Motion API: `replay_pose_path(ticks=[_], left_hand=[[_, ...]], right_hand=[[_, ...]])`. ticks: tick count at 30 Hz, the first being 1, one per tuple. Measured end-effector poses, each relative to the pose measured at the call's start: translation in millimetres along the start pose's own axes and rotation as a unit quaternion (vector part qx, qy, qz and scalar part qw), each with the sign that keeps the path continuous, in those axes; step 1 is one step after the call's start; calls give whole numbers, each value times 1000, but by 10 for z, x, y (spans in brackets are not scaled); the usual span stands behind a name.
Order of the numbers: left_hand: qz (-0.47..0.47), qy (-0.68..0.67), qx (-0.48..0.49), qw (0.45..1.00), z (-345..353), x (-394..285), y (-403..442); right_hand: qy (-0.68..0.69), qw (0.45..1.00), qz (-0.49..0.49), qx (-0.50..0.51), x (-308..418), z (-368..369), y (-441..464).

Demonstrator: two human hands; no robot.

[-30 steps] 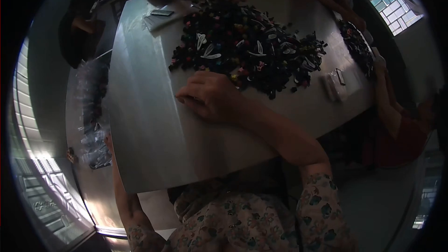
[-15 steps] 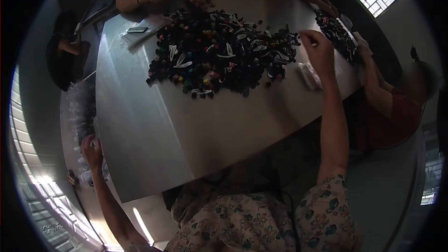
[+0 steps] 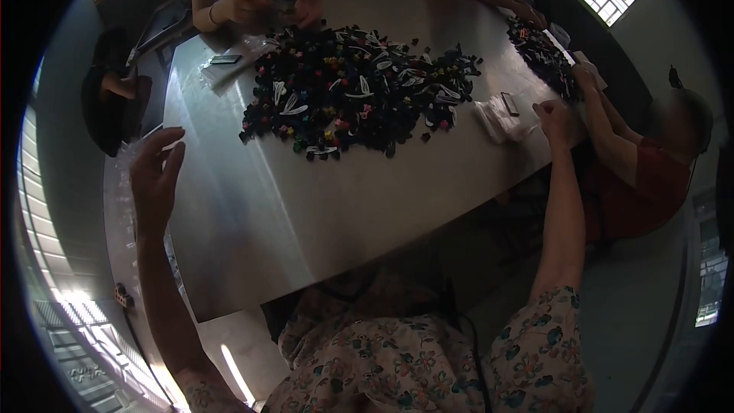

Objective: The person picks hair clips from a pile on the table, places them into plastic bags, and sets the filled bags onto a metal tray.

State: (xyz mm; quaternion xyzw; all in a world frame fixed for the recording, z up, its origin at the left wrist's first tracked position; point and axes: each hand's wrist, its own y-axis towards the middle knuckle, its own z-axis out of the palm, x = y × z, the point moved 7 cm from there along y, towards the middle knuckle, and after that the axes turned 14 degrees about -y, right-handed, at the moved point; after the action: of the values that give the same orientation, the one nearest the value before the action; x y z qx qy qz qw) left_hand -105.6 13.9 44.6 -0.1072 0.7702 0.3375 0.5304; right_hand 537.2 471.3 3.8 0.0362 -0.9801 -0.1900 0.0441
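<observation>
A large heap of small hair clips (image 3: 336, 92), mostly dark with coloured and white ones among them, covers the far middle of the metal table (image 3: 237, 237). My left hand (image 3: 155, 180) is raised over the table's left edge, thumb and fingers apart, with nothing visible in it. At the right, my right hand (image 3: 556, 122) has its fingers pinched together beside a stack of clear plastic bags (image 3: 493, 122). Whatever it may hold is too small to make out. A dark-framed rectangular piece (image 3: 510, 104) rests on those bags.
Across the table, a co-worker's hands (image 3: 256, 9) are held close together near clear bags (image 3: 216, 75). Two people in red sit around a second clip pile (image 3: 543, 57) at the right. More clear plastic packets (image 3: 122, 199) lie on a surface beyond the left edge.
My left hand has risen from low beside the table's left edge to higher up. My right hand has moved from the heap's right end down and right, beside the bags.
</observation>
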Motion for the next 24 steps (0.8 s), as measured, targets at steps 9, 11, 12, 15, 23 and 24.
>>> replay_pose_path(ticks=[9,11,12,15,23,24], left_hand=[[50,8,87,995,819,-260,17],[34,29,111,993,948,-233,-10],[33,29,111,993,986,-208,-24],[19,16,126,992,1086,-144,-65],[18,-10,158,987,1165,-184,-95],[17,-12,157,987,1170,-170,-99]], right_hand=[[-5,989,-23,-146,145,-235,-195],[-22,977,-49,-209,214,-310,-233],[-6,974,-54,-220,256,-364,-251],[21,975,-45,-216,306,-481,-235],[46,962,2,-268,414,-932,-250],[34,956,-17,-290,510,-1040,-290]])
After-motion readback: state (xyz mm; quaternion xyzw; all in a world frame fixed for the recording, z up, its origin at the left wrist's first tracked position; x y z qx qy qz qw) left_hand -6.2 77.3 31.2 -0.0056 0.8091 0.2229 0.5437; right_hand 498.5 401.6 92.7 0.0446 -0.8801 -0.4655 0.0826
